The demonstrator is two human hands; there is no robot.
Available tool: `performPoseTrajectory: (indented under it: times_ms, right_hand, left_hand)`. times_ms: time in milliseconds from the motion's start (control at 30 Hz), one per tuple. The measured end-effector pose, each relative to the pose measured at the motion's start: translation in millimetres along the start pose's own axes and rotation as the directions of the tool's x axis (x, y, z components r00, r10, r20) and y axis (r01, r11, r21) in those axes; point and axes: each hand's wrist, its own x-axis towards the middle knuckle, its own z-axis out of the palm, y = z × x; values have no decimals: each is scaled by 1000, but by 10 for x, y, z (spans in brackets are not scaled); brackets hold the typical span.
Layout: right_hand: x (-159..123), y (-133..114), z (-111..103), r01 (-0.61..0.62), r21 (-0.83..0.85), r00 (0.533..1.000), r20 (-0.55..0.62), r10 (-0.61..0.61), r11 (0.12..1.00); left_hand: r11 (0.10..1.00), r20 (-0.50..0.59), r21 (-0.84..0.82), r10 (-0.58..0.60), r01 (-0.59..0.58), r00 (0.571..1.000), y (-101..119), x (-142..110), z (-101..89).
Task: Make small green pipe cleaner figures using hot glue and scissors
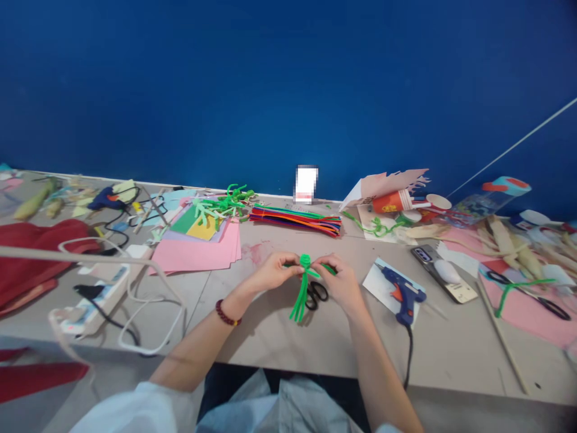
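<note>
Both hands meet over the middle of the table around a green pipe-cleaner figure (pixel 299 297). It has a coiled knob on top and several loose strands hanging toward me. My left hand (pixel 280 270) pinches it just under the knob from the left. On the other side, my right hand (pixel 337 275) has its fingers closed on a green strand that runs out to the right. Black-handled scissors (pixel 318 292) lie on the table below the hands, partly covered by the hanging strands.
Beyond my hands lies a bundle of coloured pipe cleaners (pixel 295 220). Pink paper sheets (pixel 193 252) and a power strip (pixel 106 294) are at left. At right are a blue glue gun (pixel 403 294) with its cord, a phone (pixel 444 273) and a thin stick (pixel 502 337).
</note>
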Motion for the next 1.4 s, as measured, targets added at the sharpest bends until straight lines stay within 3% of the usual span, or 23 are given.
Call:
performPoseTrajectory:
  times_ms: [167,333,467,567,633,700,800,933,1033,1233,1400]
  right_hand:
    - [-20,-85,-55,69,-5,997,19,-69,998]
    - [-26,-70,-57,34,-2,999,34,-34,999]
    - [-29,-51,-49,-130,78,990,57,126,988]
    - [-16,-72,-66,-305,170,950,119,287,937]
    - [-3,-95,-76,-357,198,932,141,334,913]
    - [3,-124,-67,-317,176,947,110,301,932]
    - [-25,-189,2,-141,23,990,-8,141,990]
    - [-119,-292,144,57,-173,992,-98,-74,983]
    - [-168,-317,212,124,-177,986,-90,-142,976]
    - [-154,-243,204,110,-60,991,-74,-114,992]
    - [-107,-187,143,45,-14,998,-36,-45,999]
  left_hand:
    - [1000,93,-7,30,-29,995,59,-45,-6]
    - [993,66,119,12,-20,998,43,-50,32]
    - [967,-1,254,36,-34,999,58,-77,81]
    - [941,-37,339,37,-23,999,93,-110,121]
    - [929,-59,369,42,-17,997,120,-127,147]
    - [925,-92,380,61,-22,994,138,-136,169]
    - [926,-158,376,90,-25,983,123,-130,181]
    - [966,-229,257,66,-5,971,24,-77,152]
    - [1000,-241,6,-18,20,970,-43,-21,111]
    - [905,-177,-406,-216,128,960,-64,30,75]
    - [882,-134,-453,-209,128,969,-13,27,51]
